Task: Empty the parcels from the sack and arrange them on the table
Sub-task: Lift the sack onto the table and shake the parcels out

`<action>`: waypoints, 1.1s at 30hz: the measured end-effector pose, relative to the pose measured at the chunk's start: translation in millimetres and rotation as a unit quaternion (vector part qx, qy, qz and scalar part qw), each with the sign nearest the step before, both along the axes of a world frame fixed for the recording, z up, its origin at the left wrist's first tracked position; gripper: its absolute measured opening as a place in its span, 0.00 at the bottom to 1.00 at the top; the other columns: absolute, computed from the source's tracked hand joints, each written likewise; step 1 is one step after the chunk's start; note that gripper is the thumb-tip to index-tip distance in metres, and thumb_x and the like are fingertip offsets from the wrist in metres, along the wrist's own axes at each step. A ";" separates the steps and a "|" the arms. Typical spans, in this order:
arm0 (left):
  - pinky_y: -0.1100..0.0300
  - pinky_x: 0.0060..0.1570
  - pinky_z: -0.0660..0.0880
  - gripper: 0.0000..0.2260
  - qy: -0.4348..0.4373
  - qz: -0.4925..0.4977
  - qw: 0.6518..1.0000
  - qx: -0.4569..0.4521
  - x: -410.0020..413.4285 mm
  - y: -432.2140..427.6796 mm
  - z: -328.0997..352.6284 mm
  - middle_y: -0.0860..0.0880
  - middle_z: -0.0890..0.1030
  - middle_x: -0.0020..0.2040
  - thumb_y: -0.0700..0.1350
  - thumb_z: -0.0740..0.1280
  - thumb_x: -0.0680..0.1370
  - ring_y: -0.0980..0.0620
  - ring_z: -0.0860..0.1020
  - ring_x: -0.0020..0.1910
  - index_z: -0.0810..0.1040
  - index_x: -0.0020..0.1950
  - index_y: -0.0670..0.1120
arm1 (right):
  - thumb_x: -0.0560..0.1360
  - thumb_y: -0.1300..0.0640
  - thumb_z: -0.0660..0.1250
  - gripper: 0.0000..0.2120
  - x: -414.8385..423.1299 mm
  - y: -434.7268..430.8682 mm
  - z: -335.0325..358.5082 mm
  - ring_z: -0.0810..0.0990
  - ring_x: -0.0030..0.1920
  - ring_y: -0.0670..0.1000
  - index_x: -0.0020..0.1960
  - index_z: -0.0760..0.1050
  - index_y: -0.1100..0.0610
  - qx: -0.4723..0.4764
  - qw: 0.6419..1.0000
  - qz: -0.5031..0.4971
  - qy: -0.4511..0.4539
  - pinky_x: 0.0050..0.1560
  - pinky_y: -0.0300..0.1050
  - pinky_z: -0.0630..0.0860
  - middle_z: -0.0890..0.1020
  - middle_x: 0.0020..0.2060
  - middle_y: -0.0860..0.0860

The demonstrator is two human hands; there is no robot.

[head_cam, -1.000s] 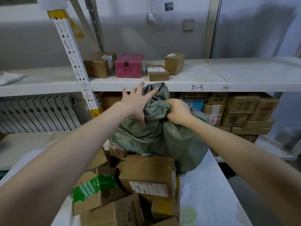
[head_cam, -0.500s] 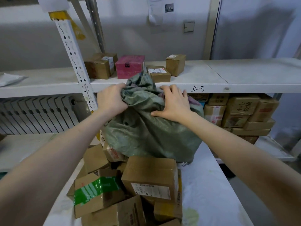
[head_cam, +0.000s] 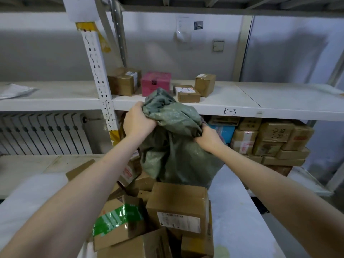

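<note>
Green sack (head_cam: 173, 146) held lifted over parcels (head_cam: 176, 207) on counter (head_cam: 238, 220), fingers of left hand (head_cam: 138, 120) and right hand (head_cam: 208, 136) clamped on it; emptying underway. Probably requires shaking out next.

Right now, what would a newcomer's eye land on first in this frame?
The green sack, gripped at its bunched top by the left hand and the right hand, fills the centre. Below it brown parcels lie heaped on the white table. Behind, a pink box stands out on the shelf.

Handwritten "5-3" on the shelf edge (head_cam: 242, 111)
</note>
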State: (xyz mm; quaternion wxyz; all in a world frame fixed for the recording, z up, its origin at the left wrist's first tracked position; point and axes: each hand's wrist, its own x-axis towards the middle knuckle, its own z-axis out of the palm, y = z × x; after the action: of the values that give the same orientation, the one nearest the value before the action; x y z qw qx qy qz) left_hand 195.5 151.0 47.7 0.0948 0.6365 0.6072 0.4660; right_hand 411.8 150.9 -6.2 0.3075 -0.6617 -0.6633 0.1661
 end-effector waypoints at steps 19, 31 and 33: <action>0.58 0.43 0.71 0.15 -0.001 -0.032 0.999 -0.040 3.6 2.0 -16.7 0.53 0.79 0.46 0.55 0.72 0.70 0.48 0.78 0.48 0.72 0.51 0.51 | 0.78 0.69 0.56 0.20 -2.0 4.4 13.4 0.72 0.65 0.57 0.69 0.67 0.59 0.033 0.973 -0.039 0.226 0.63 0.50 0.69 0.76 0.63 0.58; 0.51 0.44 0.76 0.16 0.052 -0.056 0.984 0.161 20.6 1.3 35.7 0.50 0.80 0.50 0.50 0.70 0.70 0.48 0.77 0.49 0.74 0.55 0.50 | 0.76 0.70 0.57 0.21 11.1 5.7 35.2 0.75 0.62 0.49 0.67 0.68 0.58 0.293 0.891 -0.025 0.345 0.66 0.43 0.71 0.77 0.59 0.50; 0.55 0.40 0.72 0.18 0.101 -0.043 0.981 0.161 16.0 2.8 24.0 0.48 0.78 0.52 0.48 0.70 0.69 0.45 0.76 0.50 0.73 0.57 0.48 | 0.76 0.69 0.58 0.21 9.5 8.2 27.3 0.75 0.63 0.51 0.68 0.68 0.57 0.231 0.920 -0.033 0.315 0.65 0.44 0.70 0.77 0.60 0.50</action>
State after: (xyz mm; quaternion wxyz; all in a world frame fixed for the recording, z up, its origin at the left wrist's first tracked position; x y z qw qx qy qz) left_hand 211.5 153.7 71.7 -0.0509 0.7124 0.5031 0.4866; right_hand 421.3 159.1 21.1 0.6496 -0.5074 -0.5304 0.1980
